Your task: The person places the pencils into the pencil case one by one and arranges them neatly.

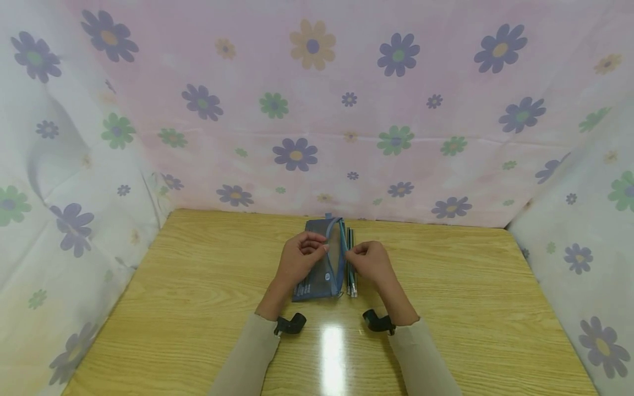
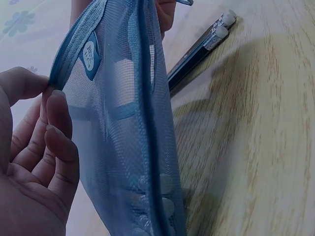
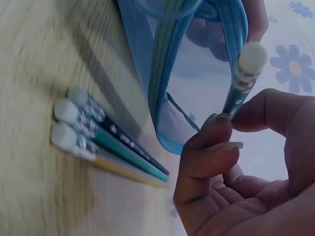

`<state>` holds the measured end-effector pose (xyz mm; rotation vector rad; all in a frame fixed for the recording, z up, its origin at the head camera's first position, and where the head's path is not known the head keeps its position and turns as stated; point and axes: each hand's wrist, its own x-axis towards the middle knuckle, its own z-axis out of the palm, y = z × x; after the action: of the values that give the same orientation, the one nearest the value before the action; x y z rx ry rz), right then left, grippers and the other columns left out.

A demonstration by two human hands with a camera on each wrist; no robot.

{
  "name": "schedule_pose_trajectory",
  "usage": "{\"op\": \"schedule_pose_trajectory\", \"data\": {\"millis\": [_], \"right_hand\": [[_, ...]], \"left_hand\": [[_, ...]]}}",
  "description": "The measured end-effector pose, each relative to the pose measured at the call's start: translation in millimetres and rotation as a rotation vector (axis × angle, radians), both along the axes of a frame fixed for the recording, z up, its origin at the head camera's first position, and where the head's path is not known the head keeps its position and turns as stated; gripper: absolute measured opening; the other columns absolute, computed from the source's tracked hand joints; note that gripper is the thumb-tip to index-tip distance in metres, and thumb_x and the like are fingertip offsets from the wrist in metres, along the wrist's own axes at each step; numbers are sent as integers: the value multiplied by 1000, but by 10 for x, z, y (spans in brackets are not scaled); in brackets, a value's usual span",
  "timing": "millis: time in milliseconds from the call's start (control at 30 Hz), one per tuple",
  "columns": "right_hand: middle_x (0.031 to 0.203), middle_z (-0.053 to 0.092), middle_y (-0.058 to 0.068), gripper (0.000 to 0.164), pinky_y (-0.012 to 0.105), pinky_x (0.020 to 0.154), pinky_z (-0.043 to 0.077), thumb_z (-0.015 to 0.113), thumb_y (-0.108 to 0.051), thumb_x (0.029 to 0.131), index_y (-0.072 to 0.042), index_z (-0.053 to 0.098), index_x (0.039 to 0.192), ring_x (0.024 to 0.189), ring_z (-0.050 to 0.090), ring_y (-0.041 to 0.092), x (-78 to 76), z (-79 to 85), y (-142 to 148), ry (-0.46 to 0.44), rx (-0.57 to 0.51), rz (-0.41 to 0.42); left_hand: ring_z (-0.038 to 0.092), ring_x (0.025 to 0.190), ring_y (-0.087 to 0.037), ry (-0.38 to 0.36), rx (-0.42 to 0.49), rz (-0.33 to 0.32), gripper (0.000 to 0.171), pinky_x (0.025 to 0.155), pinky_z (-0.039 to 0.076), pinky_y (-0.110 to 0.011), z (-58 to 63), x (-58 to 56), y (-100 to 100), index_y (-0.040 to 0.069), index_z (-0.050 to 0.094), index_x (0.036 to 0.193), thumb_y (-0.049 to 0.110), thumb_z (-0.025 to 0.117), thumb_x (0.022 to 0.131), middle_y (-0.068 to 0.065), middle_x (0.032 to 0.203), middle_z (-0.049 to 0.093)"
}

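Note:
A blue mesh pencil pouch (image 1: 317,275) lies on the table with its zipped mouth spread open. My left hand (image 1: 301,257) pinches one zipper edge between thumb and index finger, as the left wrist view shows beside the pouch (image 2: 115,132). Between thumb and fingers, my right hand (image 1: 370,260) holds a green pencil (image 3: 238,93), its white eraser end up and towards the camera, at the pouch's mouth. Through the mesh in the left wrist view show several pale rounded ends (image 2: 166,206). Where the held pencil's other end lies is hidden by the fingers.
Right of the pouch, loose pencils (image 1: 352,286) lie side by side; the right wrist view shows a black, a green (image 3: 128,147) and a yellow one. Each wrist wears a black camera mount (image 1: 292,323). Flowered cloth (image 1: 346,121) encloses the wooden table (image 1: 446,308) behind and at both sides.

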<state>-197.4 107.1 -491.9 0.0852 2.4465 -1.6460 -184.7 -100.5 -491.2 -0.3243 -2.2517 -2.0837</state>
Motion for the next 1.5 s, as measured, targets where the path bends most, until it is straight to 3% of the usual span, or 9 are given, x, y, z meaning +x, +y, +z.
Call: {"op": "schedule_pose_trajectory", "data": {"millis": [167,567,1033,1300,1500], "right_hand": [[73,65,9,19,35,63,55,63,-8,96,8,73,101,63,60,19,-6,-28,-35,-31,-128,-2],[68,63,6,21,29,59,54,62,-6,98,11,72,104,59,61,16,15,-31,-106,-40,-262,-16],[66,66,7,20,29,55,55,64,-3,96,12,73,105,56,62,15,27,-30,-183,-21,-244,-55],[75,72,18,23,31,57,57,64,-4,98,14,73,110,60,65,16,19,-57,-172,-5,-235,-24],[80,72,23,17,31,57,57,65,-4,96,8,74,103,62,67,21,32,-62,-166,17,-219,-27]], "left_hand": [[67,87,-22,-5,-9,11,19,73,53,-20,-4,3,10,-9,73,115,-1,73,98,-24,101,71],[67,87,-27,-11,-24,17,17,71,52,-20,-2,4,21,-7,74,115,-1,72,99,-25,101,71],[67,89,-24,-6,-20,13,19,74,52,-20,-9,1,24,-8,73,116,-1,73,98,-24,102,70],[67,89,-29,-15,-40,22,19,73,52,-20,-261,-135,9,-7,73,116,0,73,99,-25,102,70],[67,90,-24,6,-27,17,20,74,54,-21,-322,-148,3,-2,75,117,6,75,99,-20,104,72]]}}
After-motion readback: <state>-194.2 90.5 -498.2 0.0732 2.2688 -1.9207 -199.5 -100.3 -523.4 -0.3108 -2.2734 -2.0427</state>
